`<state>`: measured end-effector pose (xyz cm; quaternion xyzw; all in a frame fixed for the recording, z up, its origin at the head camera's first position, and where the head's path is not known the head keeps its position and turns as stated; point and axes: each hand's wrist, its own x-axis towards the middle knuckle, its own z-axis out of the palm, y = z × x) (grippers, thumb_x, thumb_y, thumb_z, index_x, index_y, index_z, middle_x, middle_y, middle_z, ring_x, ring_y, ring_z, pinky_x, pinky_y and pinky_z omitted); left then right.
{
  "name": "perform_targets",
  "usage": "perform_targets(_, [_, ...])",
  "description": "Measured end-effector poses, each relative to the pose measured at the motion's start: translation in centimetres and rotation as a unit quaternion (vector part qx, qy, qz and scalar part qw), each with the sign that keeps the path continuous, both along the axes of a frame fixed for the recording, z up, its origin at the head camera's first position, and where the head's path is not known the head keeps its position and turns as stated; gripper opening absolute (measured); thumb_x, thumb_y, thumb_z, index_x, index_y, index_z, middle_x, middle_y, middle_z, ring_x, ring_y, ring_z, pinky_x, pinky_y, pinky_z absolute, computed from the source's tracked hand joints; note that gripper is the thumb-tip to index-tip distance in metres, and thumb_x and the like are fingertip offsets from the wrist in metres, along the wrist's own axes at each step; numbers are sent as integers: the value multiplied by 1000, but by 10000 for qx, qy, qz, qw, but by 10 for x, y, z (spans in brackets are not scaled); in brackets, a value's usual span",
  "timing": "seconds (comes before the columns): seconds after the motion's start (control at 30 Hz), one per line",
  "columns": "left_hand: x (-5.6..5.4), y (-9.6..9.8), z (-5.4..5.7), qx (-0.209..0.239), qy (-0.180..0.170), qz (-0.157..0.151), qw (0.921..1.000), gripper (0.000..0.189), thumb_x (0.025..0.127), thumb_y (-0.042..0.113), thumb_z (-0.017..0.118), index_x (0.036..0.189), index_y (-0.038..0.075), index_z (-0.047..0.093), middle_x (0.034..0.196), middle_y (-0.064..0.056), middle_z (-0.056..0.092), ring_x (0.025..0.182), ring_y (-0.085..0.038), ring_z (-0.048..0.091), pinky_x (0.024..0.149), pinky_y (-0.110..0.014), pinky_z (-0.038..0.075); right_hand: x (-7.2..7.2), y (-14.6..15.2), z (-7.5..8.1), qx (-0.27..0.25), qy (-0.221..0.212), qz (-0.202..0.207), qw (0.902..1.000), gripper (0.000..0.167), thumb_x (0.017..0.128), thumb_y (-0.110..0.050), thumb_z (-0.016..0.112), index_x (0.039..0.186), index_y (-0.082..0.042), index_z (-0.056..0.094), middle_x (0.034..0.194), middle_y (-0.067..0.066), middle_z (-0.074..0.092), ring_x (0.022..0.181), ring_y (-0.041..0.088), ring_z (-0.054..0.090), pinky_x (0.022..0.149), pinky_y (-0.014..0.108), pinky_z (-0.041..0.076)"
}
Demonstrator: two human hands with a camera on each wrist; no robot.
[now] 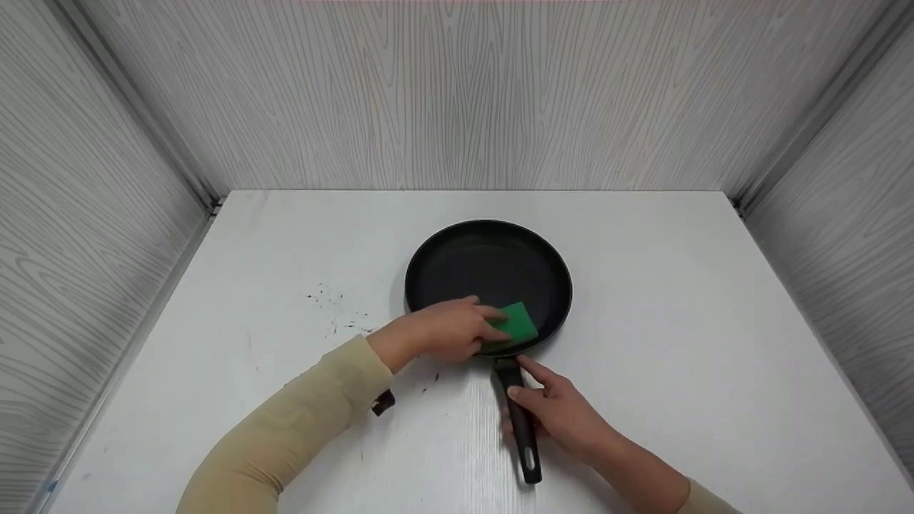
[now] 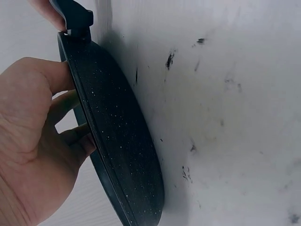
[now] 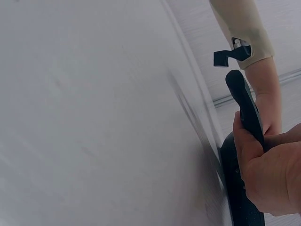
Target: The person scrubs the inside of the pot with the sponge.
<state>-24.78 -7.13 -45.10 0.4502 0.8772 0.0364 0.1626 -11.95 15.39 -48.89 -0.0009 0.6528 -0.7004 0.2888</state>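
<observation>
A black frying pan (image 1: 485,260) sits on the white table with its handle (image 1: 523,428) towards the person. Inside its near edge, my left hand (image 1: 453,330) holds a green sponge (image 1: 523,325) against the pan's inner surface. In the left wrist view the left fingers reach over the rim, and the pan's speckled outer wall (image 2: 120,132) hides their tips. My right hand (image 1: 571,415) grips the handle close to the pan, thumb on top. The right wrist view shows this hand (image 3: 273,174) around the handle (image 3: 249,108) from low down.
Dark scuff marks (image 1: 328,300) dot the white tabletop (image 1: 678,307) left of the pan. Wood-grain panels (image 1: 471,93) enclose the table at the back and both sides. A small black device (image 1: 383,402) shows at the left sleeve.
</observation>
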Motion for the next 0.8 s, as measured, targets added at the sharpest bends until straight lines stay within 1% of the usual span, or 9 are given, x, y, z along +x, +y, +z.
perform_targets(0.03, [0,1,0,-16,-5,13,10000,51,109,11,53,155,32,58,166,-1,44,153,-31,39,127,-45,23,0,0,0,9,-17,-5,10000,81,108,-21,63,171,-8,14,106,22,74,87,31,78,76,39,63])
perform_targets(0.1, [-1,3,-1,-15,9,9,10000,51,109,11,54,155,33,57,166,0,43,153,-30,39,127,-44,23,0,1,0,17,-50,-19,10000,80,108,-20,64,171,-9,16,107,23,73,88,32,78,77,40,63])
perform_targets(0.2, [-2,6,-3,-58,101,0,9999,52,109,13,55,156,35,55,167,1,43,153,-35,39,125,-44,30,0,1,0,-24,-64,-23,10000,80,108,-20,64,171,-9,16,106,24,73,88,32,78,76,40,63])
perform_targets(0.23, [-3,8,-3,-68,146,-8,9999,53,109,13,55,156,36,55,167,1,42,151,-36,41,123,-44,33,0,1,0,-37,-62,-22,10000,80,108,-20,64,171,-10,16,106,24,72,88,32,78,76,40,63])
perform_targets(0.33, [-5,12,-4,-98,257,-31,9996,53,109,14,55,157,37,54,167,2,42,149,-37,42,120,-43,37,1,0,1,-53,-29,-11,10000,80,108,-20,63,171,-9,15,106,23,73,87,31,78,76,40,63])
perform_targets(0.4, [-7,16,-5,-121,328,-55,9994,53,109,14,54,158,37,53,167,1,42,148,-36,44,119,-42,39,1,0,1,-62,-9,-6,10000,80,108,-20,63,171,-9,15,105,23,73,87,30,78,76,40,63])
perform_targets(0.57, [-13,23,-9,-163,510,-150,9985,52,111,17,51,159,36,52,168,0,41,145,-35,46,117,-41,41,1,-1,1,-73,-5,-2,10000,80,108,-19,63,171,-8,14,105,22,73,86,29,77,76,40,63])
perform_targets(0.67, [-17,28,-11,-152,595,-147,9980,51,111,18,50,159,36,51,168,-1,41,146,-34,45,120,-41,38,1,-1,1,-40,-29,8,10000,80,108,-20,63,171,-9,15,105,22,73,86,28,77,77,40,63])
perform_targets(0.8, [-21,32,-11,-104,571,-56,9983,50,111,22,52,160,34,50,169,-3,39,153,-31,39,126,-42,26,1,0,1,-40,-35,22,10000,79,108,-20,62,171,-9,16,105,22,73,86,28,77,77,40,63])
